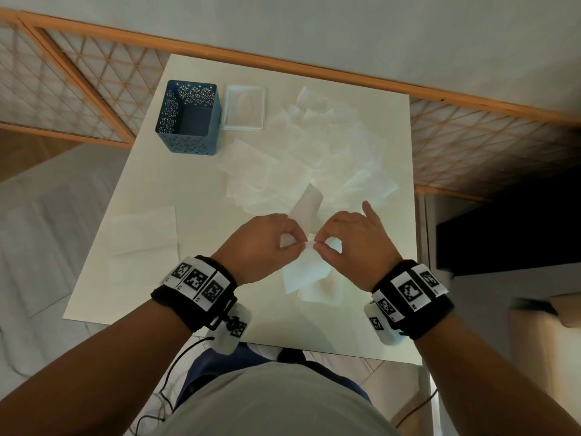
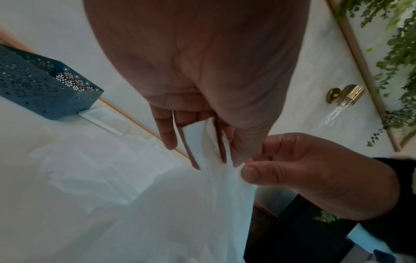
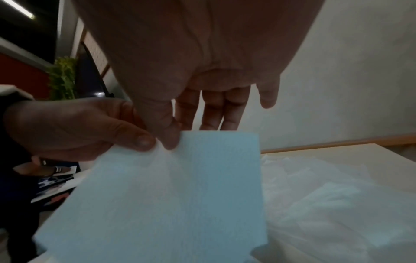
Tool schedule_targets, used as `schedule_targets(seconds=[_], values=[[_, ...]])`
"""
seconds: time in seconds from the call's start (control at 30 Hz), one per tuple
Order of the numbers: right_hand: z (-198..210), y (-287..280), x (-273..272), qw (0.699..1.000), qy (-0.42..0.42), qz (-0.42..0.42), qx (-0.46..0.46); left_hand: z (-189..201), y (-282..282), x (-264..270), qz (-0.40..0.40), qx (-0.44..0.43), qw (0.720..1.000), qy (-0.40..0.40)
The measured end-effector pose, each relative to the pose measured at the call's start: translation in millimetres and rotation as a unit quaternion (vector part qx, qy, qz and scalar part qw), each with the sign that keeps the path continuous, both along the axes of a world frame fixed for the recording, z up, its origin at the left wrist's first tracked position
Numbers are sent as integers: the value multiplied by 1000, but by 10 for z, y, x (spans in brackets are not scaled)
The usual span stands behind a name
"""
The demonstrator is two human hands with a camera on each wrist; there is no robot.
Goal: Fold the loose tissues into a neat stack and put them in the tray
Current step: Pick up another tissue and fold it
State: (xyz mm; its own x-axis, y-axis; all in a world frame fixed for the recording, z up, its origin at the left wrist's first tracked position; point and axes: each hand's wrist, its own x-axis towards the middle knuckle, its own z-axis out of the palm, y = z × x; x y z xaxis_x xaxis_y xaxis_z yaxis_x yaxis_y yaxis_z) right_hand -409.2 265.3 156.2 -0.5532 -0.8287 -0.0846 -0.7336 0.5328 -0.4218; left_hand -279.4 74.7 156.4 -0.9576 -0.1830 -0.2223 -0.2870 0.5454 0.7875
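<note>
Both hands hold one white tissue (image 1: 305, 268) above the table's near middle. My left hand (image 1: 301, 243) pinches its top edge between thumb and fingers, and one end of the tissue (image 2: 202, 204) sticks up past the knuckles. My right hand (image 1: 317, 245) pinches the same edge right beside it, thumb against forefinger (image 3: 171, 142); the sheet (image 3: 180, 195) hangs below. A pile of loose tissues (image 1: 317, 146) spreads over the table's middle and right. The white tray (image 1: 243, 125) stands at the far side, left of the pile.
A blue perforated box (image 1: 185, 118) stands just left of the tray. One flat tissue sheet (image 1: 144, 229) lies near the white table's (image 1: 283, 328) left edge. A wooden lattice screen (image 1: 78, 83) runs behind the table.
</note>
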Motion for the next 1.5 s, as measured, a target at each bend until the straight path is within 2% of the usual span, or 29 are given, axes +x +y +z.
schedule_targets(seconds=[0.07, 0.13, 0.23, 0.33, 0.4, 0.47, 0.53, 0.6, 0.67, 0.73, 0.93, 1.13, 1.27, 1.37, 1.5], values=[[-84, 14, 2, 1000, -14, -20, 7, -45, -15, -26, 10, -2, 1000, 4], [-173, 72, -21, 992, -91, -85, -16, -105, -49, -32, 37, 0, 999, 8], [-358, 233, -52, 952, -208, -220, -49, -199, -129, -2, 90, 25, 996, 9], [-668, 376, -24, 869, -326, -363, -78, -257, -197, 74, 118, 53, 992, 0], [-876, 435, 39, 784, -421, -444, -107, -283, -222, 118, 129, 60, 990, -11], [-1006, 470, 113, 703, -501, -484, -143, -298, -227, 157, 138, 66, 988, -22], [-1084, 483, 171, 658, -542, -496, -166, -317, -231, 195, 141, 69, 987, -33], [-1133, 487, 200, 638, -557, -499, -183, -339, -236, 229, 145, 63, 987, -38], [-1193, 489, 210, 635, -558, -502, -184, -346, -238, 249, 150, 64, 986, -40], [-1263, 488, 212, 645, -550, -502, -173, -341, -237, 254, 152, 62, 986, -40], [-1451, 474, 209, 691, -505, -504, -118, -320, -238, 263, 156, 72, 984, -38], [-1566, 477, 187, 764, -417, -489, -48, -307, -223, 266, 156, 69, 985, -35], [-1585, 447, 140, 801, -361, -477, -15, -288, -198, 251, 152, 65, 986, -34], [-1589, 424, 111, 820, -337, -462, 5, -251, -174, 235, 148, 72, 986, -32], [-1587, 401, 116, 831, -319, -456, 17, -177, -125, 208, 138, 76, 987, -22]])
